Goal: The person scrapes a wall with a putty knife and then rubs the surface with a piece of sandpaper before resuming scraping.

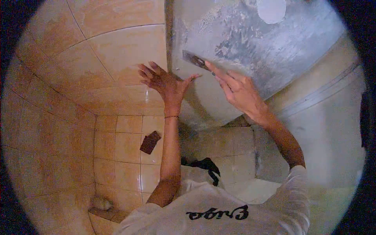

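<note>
My right hand [239, 91] is closed around the dark handle of a putty knife [195, 60], its flat blade pointing up and left. The blade lies close to a grey panel [219, 90] with patchy, mottled marks; whether it touches cannot be told. To the left, my left hand [169, 87] is open with fingers spread and holds nothing. It is near the panel's left edge, in front of the tiled wall [125, 55]. A thin band circles the left wrist.
A dark brown rectangular piece [150, 142] lies on the tiles left of my left forearm. A pale round patch [271, 9] shows at the top of the panel. At lower left is a tiled ledge [107, 214] with a pale object [102, 203] that I cannot make out.
</note>
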Action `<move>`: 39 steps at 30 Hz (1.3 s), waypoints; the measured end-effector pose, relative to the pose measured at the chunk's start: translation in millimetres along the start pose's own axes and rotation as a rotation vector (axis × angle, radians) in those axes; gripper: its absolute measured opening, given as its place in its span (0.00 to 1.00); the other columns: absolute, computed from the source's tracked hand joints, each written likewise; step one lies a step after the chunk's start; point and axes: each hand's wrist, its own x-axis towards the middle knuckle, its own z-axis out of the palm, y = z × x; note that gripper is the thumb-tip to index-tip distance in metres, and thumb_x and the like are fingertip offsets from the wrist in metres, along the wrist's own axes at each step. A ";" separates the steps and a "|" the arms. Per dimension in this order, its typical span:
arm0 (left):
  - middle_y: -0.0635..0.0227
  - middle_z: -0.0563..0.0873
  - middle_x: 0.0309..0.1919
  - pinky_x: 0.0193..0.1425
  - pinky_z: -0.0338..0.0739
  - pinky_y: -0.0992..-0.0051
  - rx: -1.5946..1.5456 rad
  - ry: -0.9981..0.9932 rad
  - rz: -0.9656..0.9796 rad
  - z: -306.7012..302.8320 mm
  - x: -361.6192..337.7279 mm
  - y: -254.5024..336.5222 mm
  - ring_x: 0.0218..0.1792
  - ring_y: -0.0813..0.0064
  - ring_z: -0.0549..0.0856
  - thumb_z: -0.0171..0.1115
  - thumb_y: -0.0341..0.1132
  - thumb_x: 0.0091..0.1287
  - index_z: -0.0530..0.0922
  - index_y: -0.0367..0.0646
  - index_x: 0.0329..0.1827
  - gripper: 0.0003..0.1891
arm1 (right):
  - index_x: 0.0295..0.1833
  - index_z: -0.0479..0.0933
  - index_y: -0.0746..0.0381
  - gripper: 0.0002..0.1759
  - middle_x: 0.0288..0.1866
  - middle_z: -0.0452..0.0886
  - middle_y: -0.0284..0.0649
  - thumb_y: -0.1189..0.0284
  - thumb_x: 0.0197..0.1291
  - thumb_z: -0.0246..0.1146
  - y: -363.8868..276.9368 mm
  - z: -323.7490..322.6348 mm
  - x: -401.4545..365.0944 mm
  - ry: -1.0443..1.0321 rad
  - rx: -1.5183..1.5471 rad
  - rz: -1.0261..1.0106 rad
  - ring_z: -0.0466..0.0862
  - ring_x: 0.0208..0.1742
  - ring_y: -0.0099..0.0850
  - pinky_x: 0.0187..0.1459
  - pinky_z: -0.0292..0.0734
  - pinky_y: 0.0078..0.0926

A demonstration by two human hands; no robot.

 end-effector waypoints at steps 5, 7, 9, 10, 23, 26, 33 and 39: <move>0.40 0.25 0.84 0.80 0.25 0.28 -0.018 -0.017 -0.003 1.3 -0.6 -0.4 0.84 0.34 0.27 0.70 0.85 0.36 0.24 0.46 0.87 0.87 | 0.84 0.60 0.34 0.37 0.38 0.85 0.51 0.68 0.73 0.59 -5.9 5.1 -2.9 -0.012 0.009 0.084 0.87 0.37 0.57 0.41 0.86 0.52; 0.39 0.25 0.84 0.79 0.24 0.29 0.002 0.010 0.045 2.2 -1.0 -2.3 0.83 0.34 0.27 0.71 0.85 0.36 0.24 0.46 0.87 0.87 | 0.83 0.62 0.34 0.36 0.38 0.85 0.50 0.67 0.73 0.60 -4.5 2.4 -2.9 -0.017 -0.004 0.091 0.87 0.37 0.56 0.41 0.86 0.53; 0.39 0.25 0.84 0.80 0.24 0.29 -0.001 -0.014 0.020 4.5 -3.0 -4.0 0.83 0.34 0.26 0.71 0.84 0.36 0.24 0.45 0.87 0.87 | 0.82 0.64 0.35 0.34 0.38 0.85 0.49 0.66 0.73 0.61 -6.0 -3.5 2.4 -0.024 -0.017 0.095 0.87 0.37 0.55 0.41 0.86 0.53; 0.39 0.25 0.84 0.80 0.24 0.29 -0.005 -0.035 -0.001 4.4 -2.5 -4.2 0.83 0.34 0.26 0.72 0.84 0.36 0.24 0.45 0.86 0.88 | 0.80 0.69 0.38 0.32 0.36 0.85 0.47 0.69 0.72 0.62 -9.9 -10.2 9.1 0.028 -0.070 0.029 0.87 0.35 0.51 0.40 0.84 0.48; 0.37 0.26 0.84 0.81 0.24 0.31 -0.008 -0.017 0.007 -1.7 -2.2 -0.9 0.84 0.34 0.28 0.71 0.85 0.36 0.24 0.44 0.86 0.88 | 0.74 0.77 0.43 0.27 0.32 0.85 0.45 0.69 0.71 0.63 -16.7 -43.8 29.3 -0.040 -0.221 -0.068 0.86 0.34 0.47 0.38 0.83 0.46; 0.37 0.26 0.84 0.80 0.24 0.31 0.018 -0.007 0.028 -3.4 -1.5 0.3 0.84 0.34 0.27 0.71 0.85 0.36 0.24 0.44 0.86 0.88 | 0.75 0.76 0.42 0.27 0.33 0.85 0.44 0.68 0.71 0.63 -7.6 -25.2 24.1 -0.093 -0.253 -0.065 0.86 0.34 0.46 0.39 0.83 0.46; 0.39 0.26 0.84 0.80 0.24 0.30 0.014 -0.008 0.032 -1.6 -3.6 -2.4 0.83 0.34 0.27 0.71 0.85 0.35 0.24 0.45 0.86 0.88 | 0.75 0.75 0.41 0.28 0.30 0.83 0.42 0.68 0.71 0.64 -13.5 -27.3 18.6 0.018 -0.248 -0.046 0.86 0.31 0.44 0.35 0.83 0.44; 0.38 0.25 0.84 0.80 0.24 0.30 0.015 -0.015 0.021 -0.2 -1.9 -0.6 0.83 0.33 0.26 0.71 0.85 0.35 0.23 0.44 0.86 0.88 | 0.76 0.75 0.41 0.29 0.29 0.82 0.41 0.68 0.71 0.64 -15.6 -26.1 13.8 0.062 -0.244 -0.041 0.85 0.30 0.44 0.33 0.83 0.44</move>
